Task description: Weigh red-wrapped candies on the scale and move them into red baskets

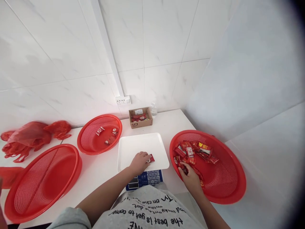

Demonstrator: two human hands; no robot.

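The white tabletop [102,168] runs up to tiled walls. On it, at my 9 o'clock, sits the widest red basket [43,181]. At my 3 o'clock is the right basket [228,181], with a heap of snack packets [193,151] on its near-left side. A smaller far basket [92,143] at 11 o'clock has a few packets in it. Dead ahead at 12 o'clock a white tray [138,144] rests on a scale, whose blue keypad [149,178] pokes out towards me. Crumpled red bags [30,136] lie at 10 o'clock, and a cardboard box [140,122] stands against the wall beyond the tray.

My hands are well apart. My left hand [139,162] is on the tray's near edge, fingertips closed on a red packet [151,158] that lies flat there. My right hand [190,178] is inside the right basket, fingers curled among the packets; I cannot tell whether they have clamped one.
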